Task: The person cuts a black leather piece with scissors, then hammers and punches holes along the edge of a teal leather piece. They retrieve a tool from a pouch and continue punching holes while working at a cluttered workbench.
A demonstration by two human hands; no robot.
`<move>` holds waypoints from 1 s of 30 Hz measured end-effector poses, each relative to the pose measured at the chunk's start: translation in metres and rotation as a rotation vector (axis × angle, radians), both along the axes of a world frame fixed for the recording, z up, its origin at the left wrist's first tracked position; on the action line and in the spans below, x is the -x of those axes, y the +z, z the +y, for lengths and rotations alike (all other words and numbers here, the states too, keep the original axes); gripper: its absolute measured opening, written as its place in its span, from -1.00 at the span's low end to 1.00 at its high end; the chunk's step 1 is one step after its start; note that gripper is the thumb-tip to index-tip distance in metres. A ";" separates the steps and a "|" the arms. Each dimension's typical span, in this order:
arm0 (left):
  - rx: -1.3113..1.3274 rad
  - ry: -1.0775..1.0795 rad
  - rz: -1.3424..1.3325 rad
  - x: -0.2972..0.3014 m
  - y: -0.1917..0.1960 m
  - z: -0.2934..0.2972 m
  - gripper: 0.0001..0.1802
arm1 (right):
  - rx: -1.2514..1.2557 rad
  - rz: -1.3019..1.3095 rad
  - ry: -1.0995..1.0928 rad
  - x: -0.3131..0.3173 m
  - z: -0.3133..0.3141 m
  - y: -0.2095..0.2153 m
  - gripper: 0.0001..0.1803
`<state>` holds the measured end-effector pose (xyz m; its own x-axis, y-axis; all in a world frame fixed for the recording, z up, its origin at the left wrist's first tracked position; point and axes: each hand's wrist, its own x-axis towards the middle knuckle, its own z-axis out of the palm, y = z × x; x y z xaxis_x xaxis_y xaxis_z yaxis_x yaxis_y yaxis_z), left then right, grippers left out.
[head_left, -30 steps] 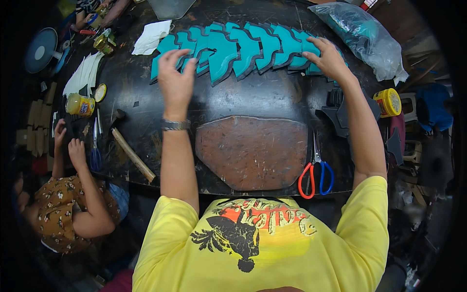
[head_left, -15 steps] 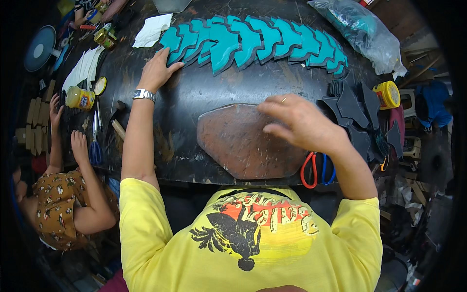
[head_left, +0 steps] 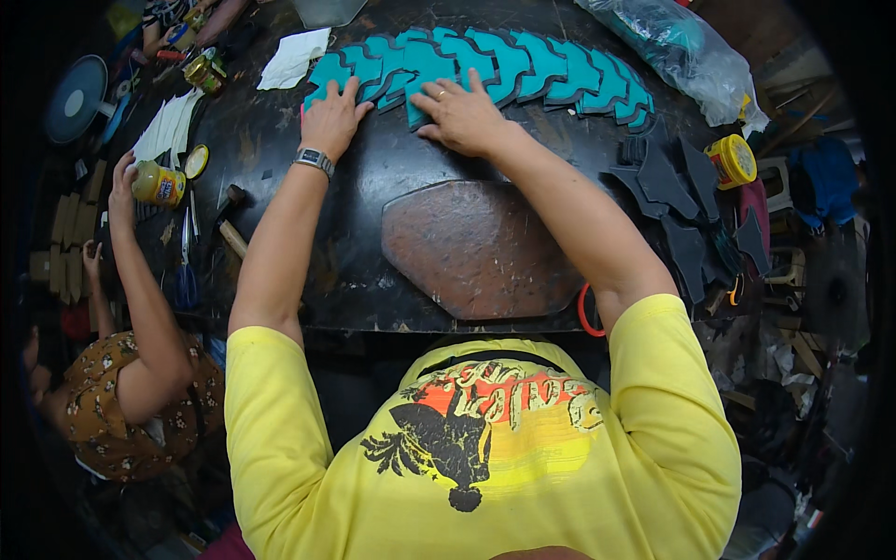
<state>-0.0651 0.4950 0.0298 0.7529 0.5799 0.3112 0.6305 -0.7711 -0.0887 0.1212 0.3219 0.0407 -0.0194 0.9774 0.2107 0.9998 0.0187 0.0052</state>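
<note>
A row of overlapping teal foam-like pieces (head_left: 523, 70) lies along the far side of a dark round worktable (head_left: 280, 233). My left hand (head_left: 334, 117), with a watch on the wrist, rests flat on the left end of the row. My right hand (head_left: 464, 114) presses flat, fingers spread, on a teal piece near the middle of the row. Neither hand grips anything. A brown flat slab (head_left: 476, 247) lies on the table in front of my chest.
Dark cut pieces (head_left: 681, 205) are stacked at the right, beside a yellow-lidded jar (head_left: 733, 161) and a clear plastic bag (head_left: 672, 47). A hammer (head_left: 231, 224) lies at the left. A second person at the left holds a yellow bottle (head_left: 157, 182).
My right hand has moved from the right side of the table back up to the middle of the teal row. My left hand stays at the row's left end.
</note>
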 end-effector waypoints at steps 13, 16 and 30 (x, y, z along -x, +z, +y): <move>-0.007 -0.107 0.071 -0.007 0.005 0.013 -0.62 | 0.022 -0.075 -0.118 0.003 -0.008 -0.004 -0.37; 0.009 -0.086 -0.020 -0.002 0.004 0.011 -0.57 | 0.030 -0.036 -0.118 0.007 -0.007 -0.003 -0.37; -0.124 -0.042 0.075 -0.015 0.008 0.013 -0.61 | 0.037 -0.055 -0.196 0.014 -0.012 0.002 -0.35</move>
<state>-0.0498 0.5080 0.0373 0.7996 0.5076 0.3208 0.5858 -0.7770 -0.2306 0.1076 0.3095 0.0431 0.1613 0.9707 0.1780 0.9826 -0.1749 0.0632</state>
